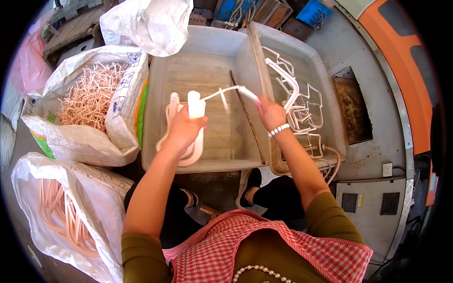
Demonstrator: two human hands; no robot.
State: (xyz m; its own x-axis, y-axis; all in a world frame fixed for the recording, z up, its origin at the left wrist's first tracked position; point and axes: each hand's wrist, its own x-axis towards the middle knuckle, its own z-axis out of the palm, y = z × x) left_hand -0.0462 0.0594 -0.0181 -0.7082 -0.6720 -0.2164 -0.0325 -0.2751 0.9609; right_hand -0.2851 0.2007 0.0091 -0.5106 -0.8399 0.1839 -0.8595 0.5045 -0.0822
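My left hand [185, 126] is closed round thick, curved pale plastic pieces [194, 104], whose rounded ends stick up above the fingers and whose bend hangs below the hand. A thin white plastic strip [222, 90] with a short side branch stretches from beside those ends toward the right. Its thicker far end is pinched in my right hand [272, 114], which wears a white bead bracelet. Both hands are raised over a large grey tub [212, 160]; whether the strip is joined to the curved pieces I cannot tell.
A thin stick [247, 118] slants across the tub. The adjoining tub [257, 42] holds white bent plastic frames [288, 87]. At left, one sack [99, 141] is full of short pinkish offcuts [92, 96]; another [106, 188] holds long curved strips [66, 212]. A machine [396, 61] stands at right.
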